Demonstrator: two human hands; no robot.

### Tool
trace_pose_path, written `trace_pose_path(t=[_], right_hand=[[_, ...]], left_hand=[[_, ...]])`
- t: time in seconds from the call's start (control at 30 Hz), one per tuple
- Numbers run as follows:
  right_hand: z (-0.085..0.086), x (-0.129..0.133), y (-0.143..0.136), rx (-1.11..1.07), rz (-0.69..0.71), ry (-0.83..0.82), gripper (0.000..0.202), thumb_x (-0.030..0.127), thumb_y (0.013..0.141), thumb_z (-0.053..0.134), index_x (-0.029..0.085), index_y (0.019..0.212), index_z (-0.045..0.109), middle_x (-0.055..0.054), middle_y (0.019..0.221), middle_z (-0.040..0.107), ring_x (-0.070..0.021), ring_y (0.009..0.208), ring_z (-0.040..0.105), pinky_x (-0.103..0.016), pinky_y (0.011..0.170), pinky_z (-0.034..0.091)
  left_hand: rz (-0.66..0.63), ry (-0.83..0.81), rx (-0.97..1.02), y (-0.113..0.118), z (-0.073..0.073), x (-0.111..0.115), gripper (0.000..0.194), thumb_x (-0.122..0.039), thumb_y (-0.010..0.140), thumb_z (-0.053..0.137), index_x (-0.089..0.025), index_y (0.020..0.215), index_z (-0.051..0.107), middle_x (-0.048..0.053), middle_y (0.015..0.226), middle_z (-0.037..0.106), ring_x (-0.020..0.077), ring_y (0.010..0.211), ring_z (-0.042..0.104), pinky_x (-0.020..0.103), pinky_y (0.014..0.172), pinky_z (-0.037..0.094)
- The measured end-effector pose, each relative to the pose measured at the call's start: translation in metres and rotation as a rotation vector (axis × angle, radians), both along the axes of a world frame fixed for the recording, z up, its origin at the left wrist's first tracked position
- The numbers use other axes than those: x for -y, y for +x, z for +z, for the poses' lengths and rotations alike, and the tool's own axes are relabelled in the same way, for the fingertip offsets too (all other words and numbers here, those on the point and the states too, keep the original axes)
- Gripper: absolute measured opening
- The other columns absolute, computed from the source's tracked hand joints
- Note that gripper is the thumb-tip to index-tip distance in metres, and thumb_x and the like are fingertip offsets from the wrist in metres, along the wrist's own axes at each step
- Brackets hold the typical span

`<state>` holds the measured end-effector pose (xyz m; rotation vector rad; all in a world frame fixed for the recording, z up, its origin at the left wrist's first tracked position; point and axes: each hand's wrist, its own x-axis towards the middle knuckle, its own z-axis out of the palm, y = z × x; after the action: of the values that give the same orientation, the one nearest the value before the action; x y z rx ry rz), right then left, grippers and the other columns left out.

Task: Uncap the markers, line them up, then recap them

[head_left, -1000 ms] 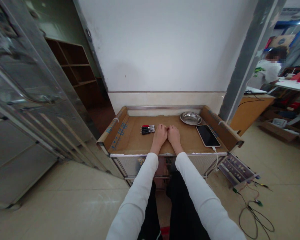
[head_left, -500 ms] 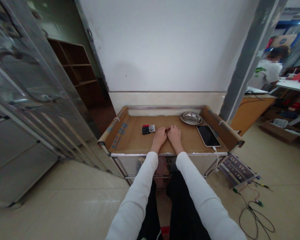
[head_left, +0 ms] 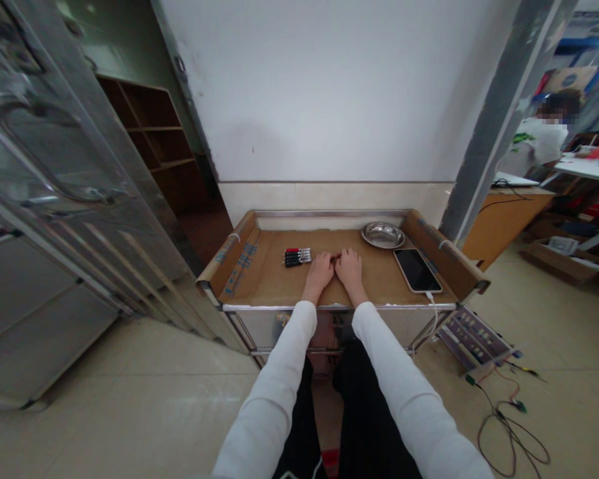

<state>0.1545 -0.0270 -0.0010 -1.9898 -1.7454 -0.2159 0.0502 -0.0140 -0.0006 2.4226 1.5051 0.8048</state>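
My left hand (head_left: 321, 271) and my right hand (head_left: 349, 269) rest side by side on the cardboard-lined cart top (head_left: 274, 286), near its front middle. Fingers of both are bent, and the fingertips nearly meet around something small and dark that I cannot make out. Just left of my left hand lies a row of several pens (head_left: 297, 257), black ones with a red one at the back. A black-screened phone (head_left: 418, 271) with a white cable lies to the right. Behind the phone stands a round metal dish (head_left: 382, 235).
Raised cardboard-covered sides (head_left: 456, 263) bound the cart, with a wall behind. A metal door (head_left: 80, 166) stands at the left. On the floor at right are a device (head_left: 476, 342) and loose cables (head_left: 512, 432). A person (head_left: 544, 136) is at the far right.
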Motion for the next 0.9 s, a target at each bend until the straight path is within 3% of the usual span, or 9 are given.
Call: trace_pose_path(t=[0.37,0.43,0.5,0.57,0.63,0.73,0.9], right_hand=[[0.002,0.003,-0.001,-0.004,0.006,-0.009,0.022,0.015,0.091,0.04,0.012,0.102,0.059,-0.017,0.109,0.061,-0.0244,0.101,0.053,-0.034,0.084,0.036],[0.002,0.002,-0.001,-0.007,0.007,-0.006,0.023,0.014,0.091,0.04,0.012,0.102,0.059,-0.016,0.109,0.061,-0.0243,0.101,0.052,-0.034,0.084,0.036],[0.001,0.002,-0.001,-0.011,0.009,-0.002,0.023,0.014,0.09,0.039,0.012,0.102,0.059,-0.016,0.109,0.061,-0.0242,0.101,0.052,-0.034,0.084,0.036],[0.0,0.001,-0.001,-0.017,0.005,0.001,0.023,0.014,0.09,0.039,0.012,0.102,0.059,-0.015,0.108,0.061,-0.0241,0.101,0.052,-0.034,0.084,0.036],[0.0,0.001,0.0,-0.021,0.007,0.004,0.024,0.014,0.09,0.039,0.013,0.102,0.059,-0.016,0.108,0.061,-0.024,0.101,0.053,-0.034,0.084,0.036],[-0.001,0.001,0.0,-0.02,0.018,0.003,0.023,0.014,0.09,0.039,0.013,0.102,0.059,-0.016,0.108,0.061,-0.0239,0.101,0.052,-0.034,0.084,0.036],[-0.002,0.0,0.0,0.004,0.01,0.015,0.022,0.015,0.09,0.04,0.012,0.101,0.06,-0.016,0.107,0.061,-0.0236,0.1,0.052,-0.033,0.083,0.036]], left_hand=[[0.049,0.048,-0.071,0.001,0.005,0.008,0.028,-0.008,0.088,0.037,-0.015,0.105,0.058,0.011,0.112,0.059,0.0206,0.108,0.053,0.034,0.097,0.041],[0.181,0.111,-0.09,0.001,0.009,0.013,0.027,-0.01,0.089,0.037,-0.014,0.104,0.058,0.013,0.115,0.057,0.024,0.11,0.051,0.038,0.097,0.04],[0.416,0.142,-0.071,0.002,0.013,0.017,0.027,-0.012,0.089,0.036,-0.012,0.107,0.056,0.017,0.117,0.054,0.0276,0.111,0.05,0.042,0.095,0.04],[0.648,0.125,-0.032,0.002,0.014,0.019,0.028,-0.014,0.089,0.036,-0.01,0.112,0.052,0.021,0.119,0.052,0.0301,0.111,0.05,0.045,0.092,0.041],[0.776,0.092,-0.012,0.002,0.013,0.02,0.03,-0.018,0.088,0.039,-0.007,0.114,0.05,0.023,0.12,0.051,0.0319,0.11,0.05,0.045,0.091,0.041],[0.742,0.082,-0.046,0.002,0.01,0.02,0.036,-0.022,0.087,0.044,-0.005,0.118,0.048,0.025,0.122,0.051,0.033,0.111,0.049,0.046,0.092,0.04],[0.516,0.112,-0.117,0.002,0.008,0.018,0.028,-0.022,0.09,0.041,-0.008,0.11,0.054,0.02,0.118,0.055,0.0309,0.112,0.049,0.044,0.093,0.04]])
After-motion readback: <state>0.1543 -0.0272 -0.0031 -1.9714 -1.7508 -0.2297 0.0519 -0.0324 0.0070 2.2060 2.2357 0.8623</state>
